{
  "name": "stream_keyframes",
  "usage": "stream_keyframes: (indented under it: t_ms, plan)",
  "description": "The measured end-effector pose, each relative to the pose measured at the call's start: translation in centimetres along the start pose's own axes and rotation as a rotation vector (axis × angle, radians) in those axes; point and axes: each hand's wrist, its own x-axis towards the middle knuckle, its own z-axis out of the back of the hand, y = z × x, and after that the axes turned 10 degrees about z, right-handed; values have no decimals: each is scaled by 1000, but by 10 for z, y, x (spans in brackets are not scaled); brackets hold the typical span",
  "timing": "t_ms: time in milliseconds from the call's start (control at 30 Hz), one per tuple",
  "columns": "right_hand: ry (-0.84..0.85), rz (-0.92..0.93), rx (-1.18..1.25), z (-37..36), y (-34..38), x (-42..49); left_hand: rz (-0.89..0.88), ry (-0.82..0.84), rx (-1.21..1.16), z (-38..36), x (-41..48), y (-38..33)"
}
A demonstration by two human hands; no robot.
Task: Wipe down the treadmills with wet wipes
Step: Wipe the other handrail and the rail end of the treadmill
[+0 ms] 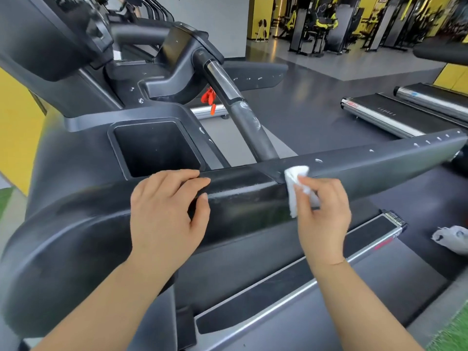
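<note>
We look down on a large matte-black treadmill (76, 198) whose console body fills the space left of and below both hands. Its long black side arm (379, 158) runs under both hands and on to the right, well past the right grip, with small white flecks along its top. Below the hands lies the treadmill's dark running deck with a silver side rail (278, 300). Far beyond the right grip, two more treadmill decks with silver end rollers (379, 115) lie on the grey floor, and yellow-and-black gym machines (324, 21) stand at the back of the hall.

Just beyond the left grip is a deep, square black storage recess (154, 148) in the console. A grey padded handlebar (243, 117) slants from the console down to the side arm, meeting it just beyond the right grip.

The left grip (164, 211) is wide. Its fingers lie nearly straight over the top of the side arm and its thumb presses the near face, so it rests on the arm and holds nothing.

The right grip (321, 211) pinches a white folded wet wipe (295, 173). The wipe is pressed against the top edge and near face of the side arm, at the seam where the console meets it.

To the right of the right grip, well apart, a crumpled white plastic bag (450, 236) lies on the dark floor mat. Beyond and between both hands, a small red clip (209, 98) hangs under the console.
</note>
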Motion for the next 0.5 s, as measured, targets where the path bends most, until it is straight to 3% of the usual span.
stream_keyframes:
  t_ms: [167,267,400,500]
  plan:
    - [206,470,-26,-31,38,-16,-16,55,-55,-7,6,-19]
    - [158,414,-138,-26,19,-8,-27,61,-18,-10,12,-24]
    - [32,8,-74,12,-11,24,-27,60,-7,-14,21,-34]
    - [178,150,-104,8,-3,41,-56,77,-23,-21,28,-45]
